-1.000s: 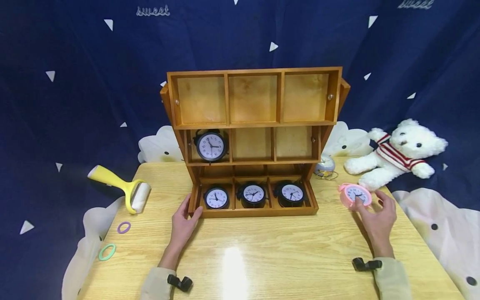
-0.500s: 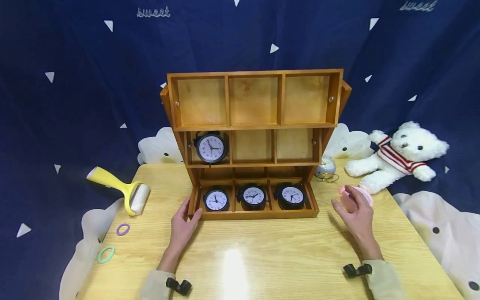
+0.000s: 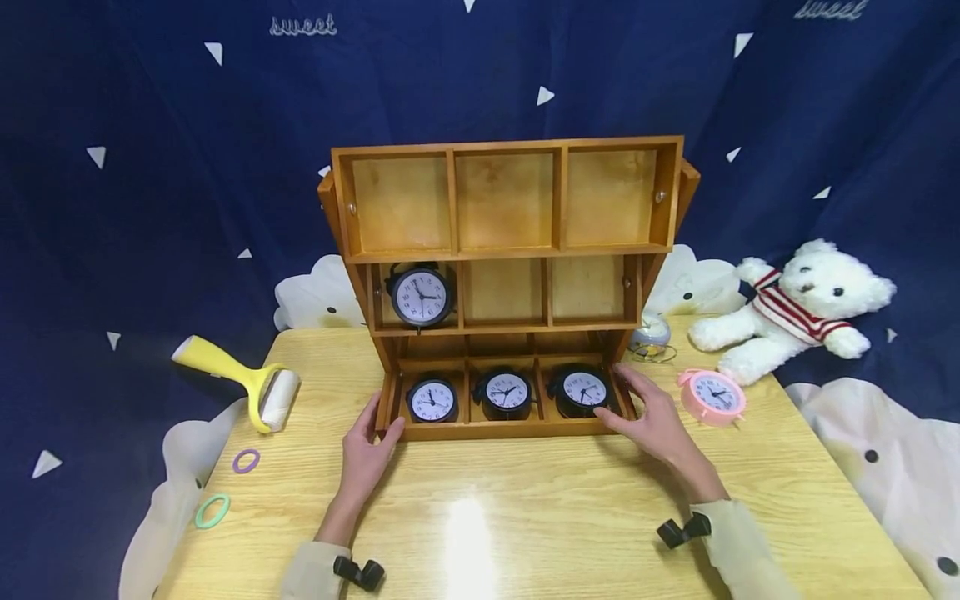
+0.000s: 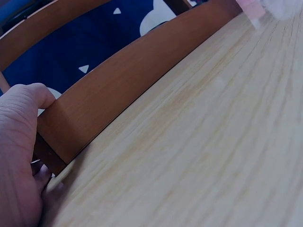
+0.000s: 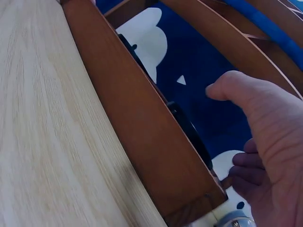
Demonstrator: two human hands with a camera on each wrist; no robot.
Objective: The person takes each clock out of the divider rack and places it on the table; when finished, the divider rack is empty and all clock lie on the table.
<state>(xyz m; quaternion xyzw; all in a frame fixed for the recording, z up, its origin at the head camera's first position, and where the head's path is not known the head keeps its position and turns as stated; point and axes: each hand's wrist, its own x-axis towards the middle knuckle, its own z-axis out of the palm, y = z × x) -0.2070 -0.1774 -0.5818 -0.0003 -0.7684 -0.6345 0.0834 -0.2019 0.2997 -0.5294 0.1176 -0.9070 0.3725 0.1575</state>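
Note:
A wooden three-tier display shelf (image 3: 510, 429) stands on the table. My left hand (image 3: 367, 450) grips its lower left corner, thumb over the front board (image 4: 113, 85) and fingers behind the side. At the lower right corner is my right hand (image 3: 652, 421), thumb and fingers spread around it. In the right wrist view, that thumb (image 5: 232, 87) is raised off the board, with the fingertips close to the side; whether they touch is unclear. Black alarm clocks sit in the bottom compartments: left (image 3: 432, 401), middle (image 3: 506, 393) and right (image 3: 583, 392). Another black clock (image 3: 421, 297) occupies the middle tier's left compartment.
Right of the shelf stand a pink alarm clock (image 3: 712, 396) and a pale blue clock (image 3: 651, 332), with a white teddy bear (image 3: 795, 308) behind. On the left lie a yellow-handled lint roller (image 3: 247, 375), a purple ring (image 3: 246, 461) and a green ring (image 3: 212, 511).
My right hand has let go of the pink clock and moved left to the shelf's lower right corner. The pink clock stays on the table. My left hand has kept its place.

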